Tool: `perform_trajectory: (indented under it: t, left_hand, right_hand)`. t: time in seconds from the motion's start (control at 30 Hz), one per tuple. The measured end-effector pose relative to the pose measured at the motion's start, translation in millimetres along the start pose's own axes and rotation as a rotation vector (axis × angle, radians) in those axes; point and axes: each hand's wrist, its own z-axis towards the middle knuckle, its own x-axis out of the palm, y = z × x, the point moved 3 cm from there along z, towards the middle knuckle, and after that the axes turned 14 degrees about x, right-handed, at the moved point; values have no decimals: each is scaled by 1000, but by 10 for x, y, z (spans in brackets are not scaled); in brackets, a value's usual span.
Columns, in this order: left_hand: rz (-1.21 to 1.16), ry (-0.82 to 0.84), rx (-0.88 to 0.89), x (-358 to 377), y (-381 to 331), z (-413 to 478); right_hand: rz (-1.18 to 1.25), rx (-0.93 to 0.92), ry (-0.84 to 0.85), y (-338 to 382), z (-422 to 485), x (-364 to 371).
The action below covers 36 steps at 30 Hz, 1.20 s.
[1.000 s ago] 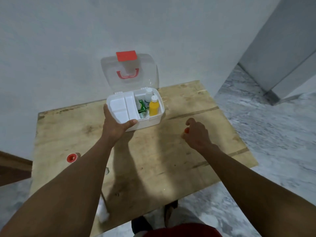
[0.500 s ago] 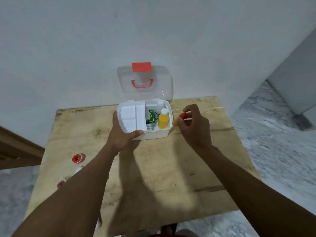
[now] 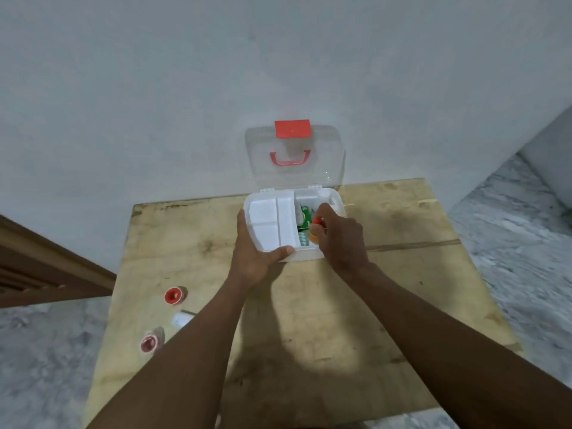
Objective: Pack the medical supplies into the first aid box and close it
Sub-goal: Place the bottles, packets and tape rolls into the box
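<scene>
Both forearms come in bare from the bottom edge, no sleeves showing, no watch or band at either wrist. The left hand [image 3: 252,257] wears no glove or ring; the right hand [image 3: 342,238] is equally unadorned.

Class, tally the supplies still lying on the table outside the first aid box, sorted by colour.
Red roll: 1
Pink roll: 1
White item: 1
Total: 3
</scene>
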Motion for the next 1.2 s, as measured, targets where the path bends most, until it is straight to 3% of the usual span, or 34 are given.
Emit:
perform_trajectory:
  t: [0.47,0.63,1.2]
  left_hand:
    - [-20,-10,61,-20,1,31]
    - [-28,-7,77,-24,7,40]
    - [9,6,0,2,28,5]
  right_hand:
    - [-28,361,133,114,173,268]
    - [-9,392,175,101,216,291]
    - [-109,160,141,-22,182,171]
